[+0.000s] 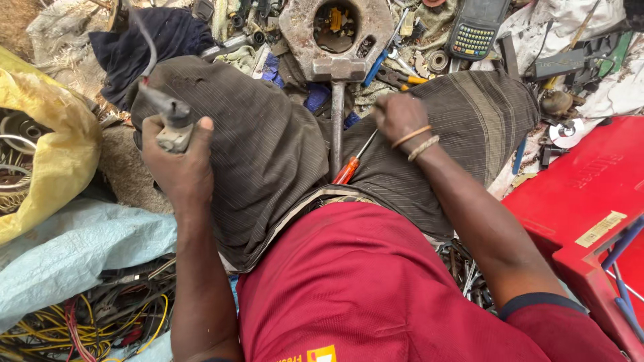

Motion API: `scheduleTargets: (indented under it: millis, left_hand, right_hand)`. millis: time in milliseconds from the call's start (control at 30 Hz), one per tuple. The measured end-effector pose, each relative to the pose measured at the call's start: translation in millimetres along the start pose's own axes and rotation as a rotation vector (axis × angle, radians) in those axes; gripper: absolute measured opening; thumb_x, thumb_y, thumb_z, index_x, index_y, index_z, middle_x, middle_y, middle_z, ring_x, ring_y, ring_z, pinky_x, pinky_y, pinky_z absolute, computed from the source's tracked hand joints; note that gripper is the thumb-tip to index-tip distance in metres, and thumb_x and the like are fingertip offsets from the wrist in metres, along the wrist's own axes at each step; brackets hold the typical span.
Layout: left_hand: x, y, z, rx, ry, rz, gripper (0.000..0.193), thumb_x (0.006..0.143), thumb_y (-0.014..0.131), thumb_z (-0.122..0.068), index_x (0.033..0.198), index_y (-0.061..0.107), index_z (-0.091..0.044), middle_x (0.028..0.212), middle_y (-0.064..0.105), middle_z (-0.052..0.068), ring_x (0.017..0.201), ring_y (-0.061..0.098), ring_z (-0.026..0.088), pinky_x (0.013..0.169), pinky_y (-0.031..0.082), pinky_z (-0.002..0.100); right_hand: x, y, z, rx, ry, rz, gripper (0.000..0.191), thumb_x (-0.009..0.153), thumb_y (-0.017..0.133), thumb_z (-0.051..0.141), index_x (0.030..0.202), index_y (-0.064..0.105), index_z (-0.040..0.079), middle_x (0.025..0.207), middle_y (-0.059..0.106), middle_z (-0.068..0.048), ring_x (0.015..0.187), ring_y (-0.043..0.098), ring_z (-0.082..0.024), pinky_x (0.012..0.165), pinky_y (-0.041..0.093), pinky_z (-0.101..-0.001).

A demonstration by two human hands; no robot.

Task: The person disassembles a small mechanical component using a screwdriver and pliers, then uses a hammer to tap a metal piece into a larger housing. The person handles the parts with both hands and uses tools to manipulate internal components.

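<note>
Both fingers (201,125) closed: plug (173,127), screwdriver (354,161)

hammer (337,100) between the knees, screwdriver (354,159) just right (on the lap), wires (94,322) lower left

The shirt (376,288) is deep red with a yellow patch at the hem. The wrap (268,154) over the knees is dark brown with fine pale stripes. The screwdriver (349,167) has an orange handle. A sack (64,147) is yellow, a sheet (74,248) pale blue, the crate (590,194) bright red. The wires (80,322) are yellow, red and black. The hammer (337,100) is grey.
</note>
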State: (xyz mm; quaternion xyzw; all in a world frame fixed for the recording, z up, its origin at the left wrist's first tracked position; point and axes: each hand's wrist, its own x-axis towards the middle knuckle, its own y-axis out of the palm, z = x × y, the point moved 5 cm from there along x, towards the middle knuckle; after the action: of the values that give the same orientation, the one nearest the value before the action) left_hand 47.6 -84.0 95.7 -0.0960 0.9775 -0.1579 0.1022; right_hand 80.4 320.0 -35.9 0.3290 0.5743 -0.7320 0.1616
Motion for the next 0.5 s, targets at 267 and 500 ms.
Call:
scheduleTargets:
  millis: [267,500]
  left_hand:
    - [-9,3,6,-0.103,-0.064,0.002,0.036,0.093,0.087,-0.022,0.105,0.056,-0.007,0.091,0.061,0.001,0.075,0.059,0.008,0.064,0.052,0.024]
    - [-17,20,-5,0.112,-0.076,0.117,0.036,0.092,0.085,-0.03,0.104,0.06,-0.007,0.09,0.066,0.001,0.078,0.062,0.008,0.068,0.053,0.026]
  right_hand:
    - [91,-4,-43,-0.34,-0.104,-0.158,0.037,0.09,0.077,0.027,0.118,0.07,0.004,0.116,0.066,-0.019,0.107,0.063,-0.04,0.088,0.053,-0.0548]
    - [69,-29,-65,-0.07,0.032,-0.009,0.04,0.083,0.083,0.028,0.119,0.073,0.014,0.114,0.071,-0.017,0.103,0.068,-0.035,0.094,0.053,-0.0505]
